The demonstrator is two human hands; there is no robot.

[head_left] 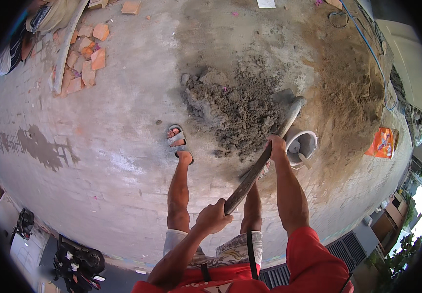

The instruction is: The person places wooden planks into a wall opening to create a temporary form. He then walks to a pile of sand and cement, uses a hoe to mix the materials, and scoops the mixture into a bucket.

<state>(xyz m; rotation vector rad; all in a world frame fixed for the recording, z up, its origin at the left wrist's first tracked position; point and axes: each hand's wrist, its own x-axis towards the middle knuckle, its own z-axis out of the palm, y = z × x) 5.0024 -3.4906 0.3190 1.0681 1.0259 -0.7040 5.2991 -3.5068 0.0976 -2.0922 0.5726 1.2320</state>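
My left hand is closed around the lower end of a hoe's wooden handle. Farther up the same handle, my right hand grips it. The hoe's grey blade rests at the right edge of a heap of wet grey mortar, partly against the clumps. Just right of my right hand stands a pale bucket with a tool handle leaning over its rim; what lies deeper inside is hard to make out.
Brown sand spreads to the right, with an orange bag beyond it. A blue hose runs along the far right. Broken bricks lie at the far left. My sandalled foot stands left of the mortar. Motorcycles are parked behind left.
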